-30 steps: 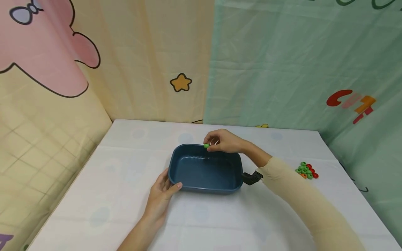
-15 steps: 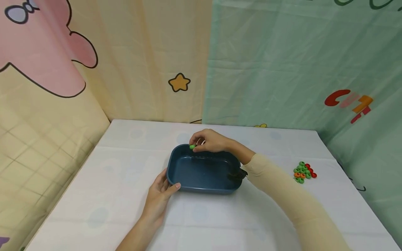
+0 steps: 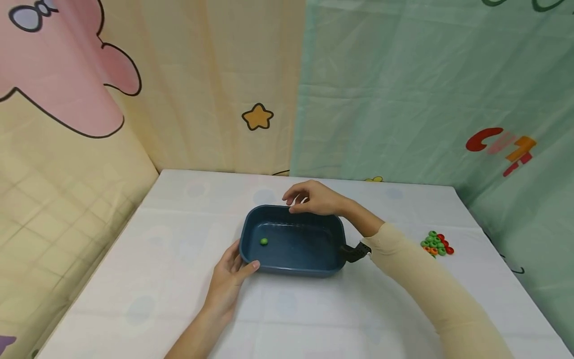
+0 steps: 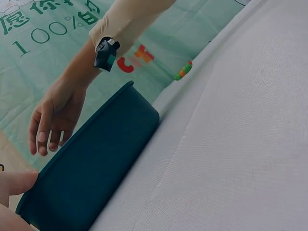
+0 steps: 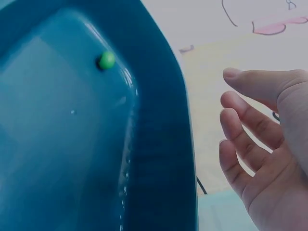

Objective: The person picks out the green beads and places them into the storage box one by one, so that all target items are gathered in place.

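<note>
A deep blue rectangular dish [image 3: 293, 249] stands on the white cloth. My left hand [image 3: 226, 284] grips its near left corner, the thumb over the rim and the fingers at the side. Inside, toward the left, lies one small green bead [image 3: 264, 241], also a green bead [image 5: 107, 60] near the wall in the right wrist view. Above the back rim hovers my right hand [image 3: 316, 198], with nothing between its loosely bent fingers. In the left wrist view that right hand [image 4: 57, 108] hangs beyond the dish wall [image 4: 96, 159].
To the right on the white-covered table [image 3: 134, 264] sits a cluster of several green, red and orange beads [image 3: 435, 244]. A black wrist strap device [image 3: 356, 252] is on the right forearm. Printed cloth curtains [image 3: 385, 99] rise behind the table.
My right hand carried the pinched green bead left over the dish, then let it go. The bead now lies inside, and the hand has drawn back right. My left hand keeps its hold.
</note>
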Available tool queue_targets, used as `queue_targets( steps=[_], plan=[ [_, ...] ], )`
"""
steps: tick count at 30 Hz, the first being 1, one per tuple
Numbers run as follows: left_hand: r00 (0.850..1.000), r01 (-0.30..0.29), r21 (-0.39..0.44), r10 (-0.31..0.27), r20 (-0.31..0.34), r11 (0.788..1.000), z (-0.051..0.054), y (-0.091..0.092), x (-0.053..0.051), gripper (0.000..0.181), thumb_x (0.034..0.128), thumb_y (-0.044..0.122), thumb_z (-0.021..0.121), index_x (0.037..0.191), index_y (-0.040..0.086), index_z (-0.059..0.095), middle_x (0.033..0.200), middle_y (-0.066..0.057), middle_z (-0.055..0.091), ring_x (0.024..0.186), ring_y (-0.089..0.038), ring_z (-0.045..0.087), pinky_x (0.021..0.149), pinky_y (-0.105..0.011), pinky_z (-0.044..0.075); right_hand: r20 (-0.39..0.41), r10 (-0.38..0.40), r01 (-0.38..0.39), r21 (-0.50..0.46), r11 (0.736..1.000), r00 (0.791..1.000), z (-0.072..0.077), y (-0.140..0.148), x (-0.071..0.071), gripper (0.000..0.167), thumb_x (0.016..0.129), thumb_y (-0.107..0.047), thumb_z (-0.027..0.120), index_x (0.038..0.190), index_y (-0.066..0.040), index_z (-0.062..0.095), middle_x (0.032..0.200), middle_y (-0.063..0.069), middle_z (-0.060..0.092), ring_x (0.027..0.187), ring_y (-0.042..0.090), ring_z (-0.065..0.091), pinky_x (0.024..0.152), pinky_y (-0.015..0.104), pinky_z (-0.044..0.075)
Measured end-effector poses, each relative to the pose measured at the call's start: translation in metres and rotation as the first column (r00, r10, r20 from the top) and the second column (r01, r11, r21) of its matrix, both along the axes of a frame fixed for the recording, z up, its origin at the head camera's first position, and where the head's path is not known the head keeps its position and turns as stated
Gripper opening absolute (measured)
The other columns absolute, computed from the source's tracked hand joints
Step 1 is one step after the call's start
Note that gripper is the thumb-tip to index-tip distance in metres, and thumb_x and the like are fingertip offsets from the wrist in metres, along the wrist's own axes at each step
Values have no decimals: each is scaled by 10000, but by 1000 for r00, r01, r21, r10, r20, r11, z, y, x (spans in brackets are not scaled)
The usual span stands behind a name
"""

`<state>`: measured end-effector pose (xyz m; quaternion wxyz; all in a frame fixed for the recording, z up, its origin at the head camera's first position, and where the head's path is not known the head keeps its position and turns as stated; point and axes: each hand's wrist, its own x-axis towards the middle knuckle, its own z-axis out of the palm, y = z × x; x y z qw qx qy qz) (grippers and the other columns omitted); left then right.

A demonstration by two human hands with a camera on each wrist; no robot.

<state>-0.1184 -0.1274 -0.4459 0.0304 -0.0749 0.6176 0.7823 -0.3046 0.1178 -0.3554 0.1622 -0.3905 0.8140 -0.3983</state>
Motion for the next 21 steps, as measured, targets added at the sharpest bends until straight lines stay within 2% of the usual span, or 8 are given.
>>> queue_targets(
  steps=[9, 17, 21],
  plan=[
    [1000, 3, 0, -3, 2, 1000, 0, -1, 0, 802, 945, 5, 725, 1610, 23, 277, 1671, -148, 240, 1545, -322, 190, 1222, -426, 282, 45, -56, 55, 16, 998, 997, 0, 31, 10, 283, 975, -91, 732, 1253, -49, 705, 1150, 197, 683, 985, 232, 659, 884, 383, 589],
    [1000, 0, -18, 0, 11, 1000, 2, -1, 1, 806, 944, 16, 729, 1611, 26, 276, 1673, -150, 236, 1545, -328, 185, 1223, -420, 277, 46, -103, 103, 7, 995, 994, -5, 58, 19, 313, 984, -89, 719, 1267, 37, 673, 1157, 226, 662, 989, 249, 645, 870, 376, 590],
    [1000, 2, -19, -2, 8, 1000, 1, -1, 1, 801, 945, 17, 727, 1610, 27, 279, 1673, -145, 238, 1545, -322, 188, 1222, -418, 279, 48, -142, 142, 15, 990, 989, -8, 72, 23, 315, 982, -90, 722, 1268, 33, 676, 1161, 217, 664, 990, 260, 634, 877, 372, 587]
  ],
)
